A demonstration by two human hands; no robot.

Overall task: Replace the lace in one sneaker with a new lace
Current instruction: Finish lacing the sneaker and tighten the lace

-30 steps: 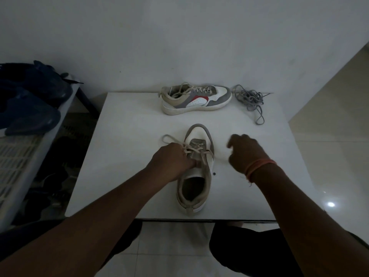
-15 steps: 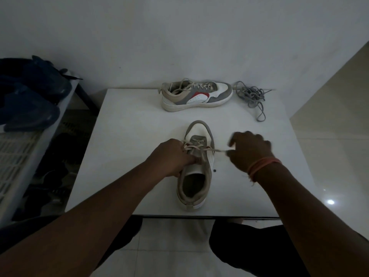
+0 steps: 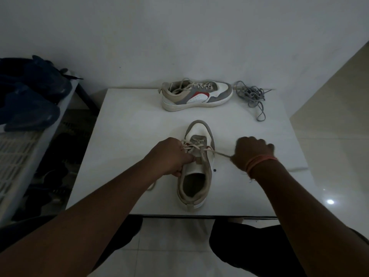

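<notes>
A white, beige and grey sneaker (image 3: pixel 196 176) stands on the white table (image 3: pixel 129 136), toe pointing away from me. Its beige lace (image 3: pixel 219 153) runs taut from the eyelets out to the right. My right hand (image 3: pixel 252 152) pinches that lace end, about a hand's width right of the shoe. My left hand (image 3: pixel 172 156) grips the shoe's left side at the tongue, its fingers curled over the lacing. A loose bit of lace (image 3: pixel 152 186) shows below my left forearm. A grey lace (image 3: pixel 252 96) lies bunched at the table's far right.
The second sneaker (image 3: pixel 196 94) lies on its side at the table's far edge by the wall. A rack with dark blue bags (image 3: pixel 30 96) stands to the left. The table's front edge is just below the near shoe's heel. Tiled floor lies to the right.
My right hand has drawn the lace end farther out to the right, so the strand is longer and taut. My left hand has stayed on the shoe.
</notes>
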